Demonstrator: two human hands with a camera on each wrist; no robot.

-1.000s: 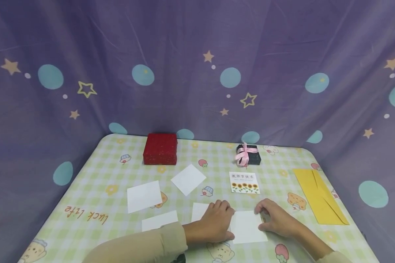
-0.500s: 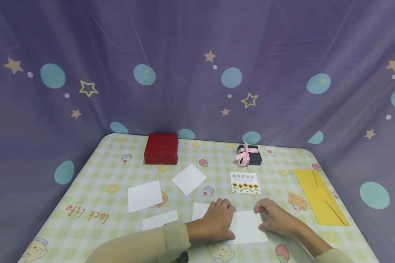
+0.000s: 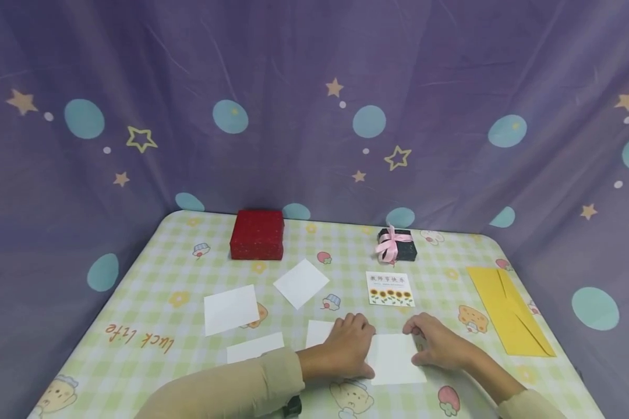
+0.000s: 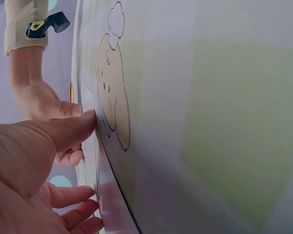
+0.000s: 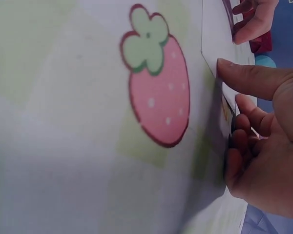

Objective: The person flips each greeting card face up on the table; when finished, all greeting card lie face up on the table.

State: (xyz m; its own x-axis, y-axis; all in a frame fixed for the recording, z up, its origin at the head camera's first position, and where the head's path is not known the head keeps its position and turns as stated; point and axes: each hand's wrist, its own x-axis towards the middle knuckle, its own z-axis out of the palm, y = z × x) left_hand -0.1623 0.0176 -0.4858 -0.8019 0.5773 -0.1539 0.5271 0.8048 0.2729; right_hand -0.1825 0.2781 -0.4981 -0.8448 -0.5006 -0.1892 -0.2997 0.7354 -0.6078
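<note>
On the checked tablecloth, near its front edge, a white paper sheet lies flat between two hands in the head view. The left hand lies over the sheet's left edge with fingers laid flat, pressing it down; the right hand is at the right edge, fingers curled, pinching the upper right corner. Since a second ago almost nothing has shifted: both hands sit where they were and the sheet has not slid, so the work seems paused at lining up or creasing. Other white sheets lie to the left, a sunflower card lies just beyond, a yellow envelope lies to the right, and a red box and a black ribboned box stand at the back.

In the left wrist view, the left hand has its thumb tip on the sheet's edge, the other fingers loosely bent.

In the right wrist view, the right hand has its thumb pressed on the sheet with its fingers tucked at the edge.
</note>
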